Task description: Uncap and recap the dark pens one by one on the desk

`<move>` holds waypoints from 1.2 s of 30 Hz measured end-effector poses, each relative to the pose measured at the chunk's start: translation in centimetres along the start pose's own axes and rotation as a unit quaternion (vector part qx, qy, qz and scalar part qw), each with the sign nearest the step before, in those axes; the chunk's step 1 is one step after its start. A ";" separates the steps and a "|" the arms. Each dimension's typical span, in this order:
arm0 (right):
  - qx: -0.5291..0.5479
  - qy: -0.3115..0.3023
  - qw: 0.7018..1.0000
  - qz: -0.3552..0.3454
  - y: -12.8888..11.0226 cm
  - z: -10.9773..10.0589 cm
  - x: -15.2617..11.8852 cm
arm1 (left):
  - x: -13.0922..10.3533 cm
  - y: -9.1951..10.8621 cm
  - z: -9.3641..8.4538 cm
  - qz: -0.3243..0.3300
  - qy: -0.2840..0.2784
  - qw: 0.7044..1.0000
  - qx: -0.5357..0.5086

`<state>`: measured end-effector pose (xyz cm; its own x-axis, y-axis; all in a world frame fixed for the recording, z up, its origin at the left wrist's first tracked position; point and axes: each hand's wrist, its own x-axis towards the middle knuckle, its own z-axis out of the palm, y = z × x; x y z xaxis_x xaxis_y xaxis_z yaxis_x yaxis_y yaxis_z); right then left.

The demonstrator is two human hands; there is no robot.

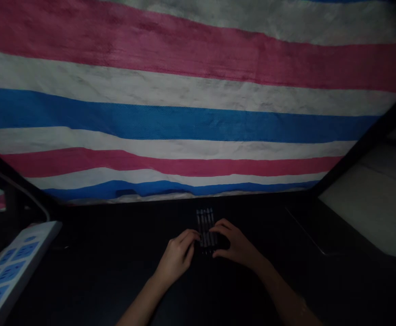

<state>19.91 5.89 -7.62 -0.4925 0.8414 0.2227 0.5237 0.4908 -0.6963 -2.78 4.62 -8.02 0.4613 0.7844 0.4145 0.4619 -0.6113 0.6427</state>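
Observation:
Several slim pens [205,226] lie side by side in a row on the dark table, pointing away from me. They look like pens with clear or grey barrels, though the dim light hides detail. At the left side of the row is my left hand [179,251], its fingers bent with the tips at the outermost pen and the thumb a little apart below. My right hand [234,242] curves along the right side, thumb and fingers spread wide, fingertips at or just over the row's edge. Neither hand is wrapped round a pen.
A white power strip [36,246] with blue socket faces lies at the left, near a cable [36,203]. A flat dark tablet-like object [311,231] lies at the right. Behind the black table [116,271] hangs a striped red, white and blue sheet [198,122].

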 end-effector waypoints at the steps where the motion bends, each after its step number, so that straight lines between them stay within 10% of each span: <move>1: 0.000 0.000 1.000 0.001 0.0 0.0 0.0 | 0.0 0.0 0.0 0.000 0.001 1.000 0.002; 7: 0.002 0.010 1.000 0.007 -0.7 -0.4 0.0 | 0.0 0.3 -0.1 0.005 0.003 1.000 0.005; 16: 0.014 0.184 0.969 0.165 1.0 -1.1 0.1 | -0.1 -1.3 -0.6 -0.019 0.056 0.998 0.022; 27: 0.083 0.219 0.943 0.236 0.0 -1.2 0.1 | -0.1 -1.1 -1.0 0.033 -0.074 0.992 0.098; 36: 0.205 0.193 0.921 0.269 -2.0 -0.8 0.1 | 0.4 -0.3 -1.1 0.038 -0.057 0.984 0.161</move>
<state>19.34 5.14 -5.68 0.0863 0.9945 -0.0587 0.2752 -0.0804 -0.9580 -3.60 5.23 -7.30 0.5778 0.7294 0.3662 0.6309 -0.6838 0.3666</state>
